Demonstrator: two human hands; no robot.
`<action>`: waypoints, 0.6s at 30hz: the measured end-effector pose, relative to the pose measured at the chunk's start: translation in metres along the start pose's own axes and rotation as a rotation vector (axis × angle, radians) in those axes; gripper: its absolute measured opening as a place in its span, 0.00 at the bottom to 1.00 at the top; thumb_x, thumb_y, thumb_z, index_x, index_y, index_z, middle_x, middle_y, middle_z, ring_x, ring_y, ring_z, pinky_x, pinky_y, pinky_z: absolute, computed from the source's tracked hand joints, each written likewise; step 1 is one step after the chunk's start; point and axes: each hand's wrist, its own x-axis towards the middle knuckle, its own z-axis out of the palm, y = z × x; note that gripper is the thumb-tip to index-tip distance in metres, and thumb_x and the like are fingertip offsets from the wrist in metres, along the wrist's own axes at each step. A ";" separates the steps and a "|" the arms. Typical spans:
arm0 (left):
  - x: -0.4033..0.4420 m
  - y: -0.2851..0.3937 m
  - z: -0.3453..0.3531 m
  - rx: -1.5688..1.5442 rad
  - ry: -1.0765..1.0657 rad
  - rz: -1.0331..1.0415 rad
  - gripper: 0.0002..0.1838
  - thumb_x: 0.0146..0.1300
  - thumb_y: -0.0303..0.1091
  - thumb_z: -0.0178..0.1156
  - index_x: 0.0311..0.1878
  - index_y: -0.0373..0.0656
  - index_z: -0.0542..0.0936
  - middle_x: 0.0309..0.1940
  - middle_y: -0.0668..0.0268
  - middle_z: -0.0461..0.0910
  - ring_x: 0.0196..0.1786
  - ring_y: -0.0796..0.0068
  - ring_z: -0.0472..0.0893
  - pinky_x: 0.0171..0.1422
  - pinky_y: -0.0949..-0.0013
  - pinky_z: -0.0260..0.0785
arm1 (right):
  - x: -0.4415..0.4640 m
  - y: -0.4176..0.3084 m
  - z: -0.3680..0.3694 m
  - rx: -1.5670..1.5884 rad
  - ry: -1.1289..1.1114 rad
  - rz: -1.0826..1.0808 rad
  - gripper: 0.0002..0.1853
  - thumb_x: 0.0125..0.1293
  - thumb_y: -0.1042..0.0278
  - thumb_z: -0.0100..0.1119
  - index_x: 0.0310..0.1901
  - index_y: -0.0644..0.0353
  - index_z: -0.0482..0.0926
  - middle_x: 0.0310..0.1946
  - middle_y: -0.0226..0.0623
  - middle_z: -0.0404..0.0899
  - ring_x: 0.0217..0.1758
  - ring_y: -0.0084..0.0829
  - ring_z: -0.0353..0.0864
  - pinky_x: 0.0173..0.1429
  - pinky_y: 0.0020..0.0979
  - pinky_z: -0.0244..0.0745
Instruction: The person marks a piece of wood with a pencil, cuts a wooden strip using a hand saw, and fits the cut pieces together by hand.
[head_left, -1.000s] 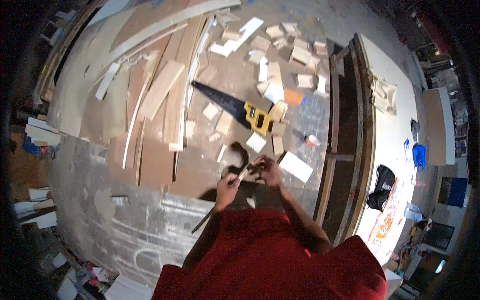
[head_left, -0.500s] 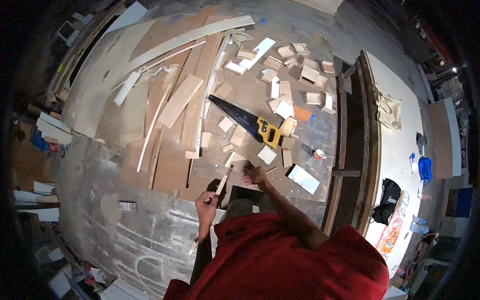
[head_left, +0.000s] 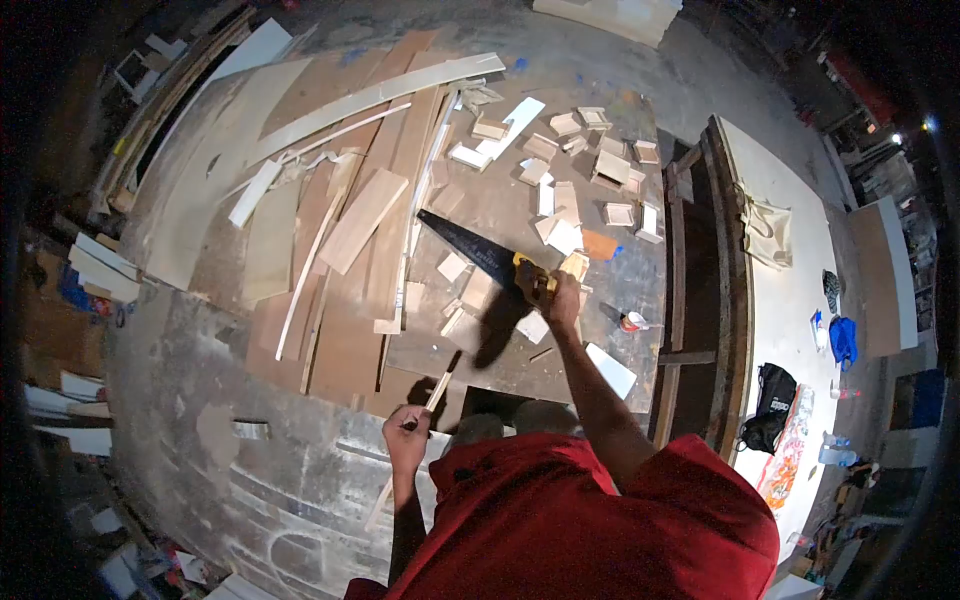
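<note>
My right hand is closed around the yellow handle of a handsaw. The saw's dark blade lies over the tabletop, its tip toward the upper left. Lower down, my left hand grips a thin wooden strip that points up and away toward the scraps. A small dark spot shows between the left fingers; I cannot make out what it is. Small wood offcuts lie beside the blade, and a pale block sits just below my right hand.
Several small wooden box pieces cover the back right. Long boards and strips lie at left. A white panel and a small cup are at right. Beyond stands a pale-topped table with a cloth bag.
My right hand has moved up and right from near the strip and taken hold of the saw handle. My left hand still holds the strip, slightly lower in view.
</note>
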 end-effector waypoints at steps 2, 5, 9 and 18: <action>0.005 0.023 0.009 0.029 -0.020 0.064 0.01 0.66 0.22 0.66 0.37 0.35 0.85 0.27 0.71 0.80 0.28 0.86 0.76 0.32 0.76 0.69 | 0.021 0.029 0.020 -0.209 -0.152 -0.025 0.25 0.59 0.61 0.73 0.59 0.56 0.81 0.50 0.51 0.83 0.53 0.55 0.83 0.57 0.50 0.83; 0.008 0.065 0.023 -0.003 -0.051 0.122 0.01 0.65 0.22 0.66 0.37 0.35 0.85 0.28 0.72 0.80 0.28 0.86 0.75 0.33 0.76 0.68 | 0.049 0.049 0.037 -0.313 -0.588 -0.003 0.26 0.58 0.55 0.75 0.57 0.57 0.83 0.51 0.50 0.84 0.55 0.51 0.84 0.57 0.49 0.85; 0.017 0.088 0.029 0.088 -0.124 0.238 0.01 0.65 0.22 0.67 0.37 0.34 0.85 0.29 0.68 0.81 0.31 0.84 0.78 0.34 0.75 0.68 | 0.064 0.049 0.047 -0.282 -0.650 0.069 0.28 0.55 0.45 0.76 0.51 0.56 0.86 0.43 0.46 0.89 0.49 0.45 0.90 0.52 0.47 0.87; 0.013 0.115 0.046 0.191 -0.106 0.356 0.02 0.62 0.22 0.67 0.38 0.35 0.86 0.30 0.65 0.81 0.33 0.80 0.79 0.36 0.75 0.69 | 0.061 0.038 0.041 -0.253 -0.618 0.050 0.28 0.53 0.43 0.74 0.45 0.59 0.88 0.45 0.48 0.89 0.52 0.47 0.89 0.54 0.44 0.85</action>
